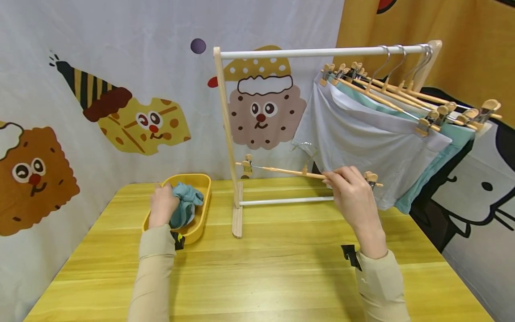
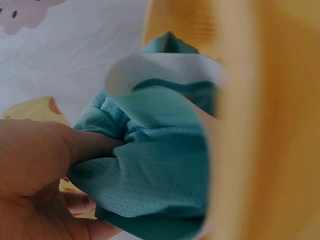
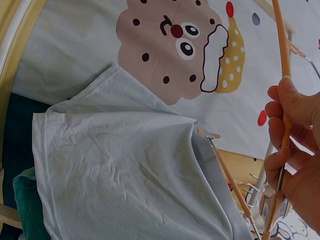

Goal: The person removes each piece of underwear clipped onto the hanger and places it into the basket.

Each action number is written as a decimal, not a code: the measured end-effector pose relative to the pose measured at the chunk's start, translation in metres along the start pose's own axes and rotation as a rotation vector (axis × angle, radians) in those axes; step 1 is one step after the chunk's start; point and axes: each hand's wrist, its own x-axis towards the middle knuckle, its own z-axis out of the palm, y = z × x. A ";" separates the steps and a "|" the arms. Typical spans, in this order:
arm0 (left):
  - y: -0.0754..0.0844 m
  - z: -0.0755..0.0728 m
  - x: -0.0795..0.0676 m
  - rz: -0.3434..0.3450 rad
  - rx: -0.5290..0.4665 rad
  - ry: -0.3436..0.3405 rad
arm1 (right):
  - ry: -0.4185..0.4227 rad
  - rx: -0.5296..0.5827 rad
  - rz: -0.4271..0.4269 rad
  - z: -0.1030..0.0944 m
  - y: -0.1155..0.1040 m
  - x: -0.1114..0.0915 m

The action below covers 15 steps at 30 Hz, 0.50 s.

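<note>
My left hand reaches over the left side of a yellow basket. Its thumb and fingers pinch a bunched teal garment of perforated fabric, with a pale band showing in the left wrist view. In front of the rack, my right hand grips the bar of a wooden clip hanger near its right end. No garment hangs from this hanger, and its metal hook points away from me. In the right wrist view my fingers curl round the bar, beside a hanging white garment.
A clothes rack with a white rail and wooden posts stands on the wooden table. Several clip hangers with white and teal garments crowd its right end. A cartoon-printed curtain hangs behind.
</note>
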 end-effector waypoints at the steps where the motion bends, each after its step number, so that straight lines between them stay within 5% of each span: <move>1: -0.002 0.004 0.002 -0.001 0.005 0.005 | 0.000 -0.001 0.003 0.000 0.000 0.000; 9: 0.011 0.015 -0.002 -0.075 0.078 -0.182 | 0.018 -0.005 0.028 0.000 0.000 0.001; 12: 0.022 0.018 -0.004 -0.085 0.078 -0.209 | 0.012 -0.012 0.039 0.000 0.001 0.001; 15: 0.037 0.020 -0.004 -0.046 0.073 -0.167 | 0.020 -0.007 0.060 -0.001 0.002 0.000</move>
